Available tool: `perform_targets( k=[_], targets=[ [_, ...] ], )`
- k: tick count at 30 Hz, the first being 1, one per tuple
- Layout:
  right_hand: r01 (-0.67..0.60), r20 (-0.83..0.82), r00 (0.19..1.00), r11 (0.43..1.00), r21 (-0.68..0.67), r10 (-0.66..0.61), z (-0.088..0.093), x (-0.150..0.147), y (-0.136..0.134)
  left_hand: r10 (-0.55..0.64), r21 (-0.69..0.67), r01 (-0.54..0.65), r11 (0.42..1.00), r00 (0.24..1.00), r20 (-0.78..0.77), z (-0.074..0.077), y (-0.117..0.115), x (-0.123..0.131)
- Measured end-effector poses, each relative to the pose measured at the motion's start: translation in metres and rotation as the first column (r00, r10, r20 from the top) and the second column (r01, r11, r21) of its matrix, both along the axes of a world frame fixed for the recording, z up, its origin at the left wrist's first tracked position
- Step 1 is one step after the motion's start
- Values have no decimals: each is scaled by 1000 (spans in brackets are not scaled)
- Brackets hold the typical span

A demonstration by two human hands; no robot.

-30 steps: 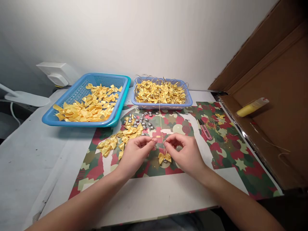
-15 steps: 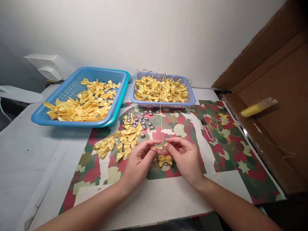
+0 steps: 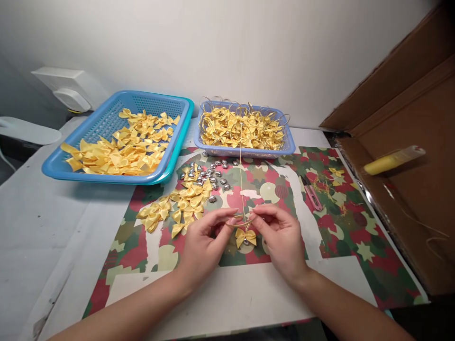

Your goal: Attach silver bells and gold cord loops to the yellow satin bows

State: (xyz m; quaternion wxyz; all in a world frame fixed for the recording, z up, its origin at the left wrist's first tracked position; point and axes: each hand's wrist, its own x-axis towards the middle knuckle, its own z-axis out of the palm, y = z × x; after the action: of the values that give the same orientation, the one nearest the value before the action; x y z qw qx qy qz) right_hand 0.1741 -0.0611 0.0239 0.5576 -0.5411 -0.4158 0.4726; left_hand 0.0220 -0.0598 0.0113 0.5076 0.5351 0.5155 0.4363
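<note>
Between my hands is a thin gold cord (image 3: 243, 225), pinched at its left part by my left hand (image 3: 209, 239) and at its right by my right hand (image 3: 279, 237). Just below the cord hangs a yellow satin bow (image 3: 245, 237) with a small silver bell at its centre. A long thin gold strand (image 3: 241, 177) runs from the fingertips up toward the small basket. To the left of my left hand lie loose yellow bows (image 3: 154, 214), with silver bells (image 3: 212, 199) beyond them.
A blue basket (image 3: 103, 177) of yellow bows stands at the back left. Behind the bells is a smaller lilac basket (image 3: 245, 152) with corded bows. Pink-handled snips (image 3: 313, 197) lie right of centre. A cardboard wall (image 3: 408, 208) with a yellow tube (image 3: 393, 160) borders the right.
The gold cord between my fingers now curves in a wider arc. My right hand has shifted slightly right, and the whole view has moved a little.
</note>
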Motion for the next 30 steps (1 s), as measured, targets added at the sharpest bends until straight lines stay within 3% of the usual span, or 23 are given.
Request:
perform_targets(
  k=[4, 13, 26, 30],
  targets=[
    [32, 4, 999, 997, 71, -33, 1, -1, 1, -21, -29, 21, 999, 1000, 12, 0, -1, 1],
    [49, -2, 999, 996, 71, -49, -2, -4, 0, -35, -36, 34, 999, 999, -7, -6, -3, 2],
    [-36, 54, 998, 999, 18, 35, -7, -7, -4, -15, -9, 15, 1000, 999, 28, 0, -2, 2],
    [-162, 198, 968, 987, 14, 156, -4, -2, -3, -5, 6, 4, 1000, 1000, 28, 2, -2, 1]
  ],
)
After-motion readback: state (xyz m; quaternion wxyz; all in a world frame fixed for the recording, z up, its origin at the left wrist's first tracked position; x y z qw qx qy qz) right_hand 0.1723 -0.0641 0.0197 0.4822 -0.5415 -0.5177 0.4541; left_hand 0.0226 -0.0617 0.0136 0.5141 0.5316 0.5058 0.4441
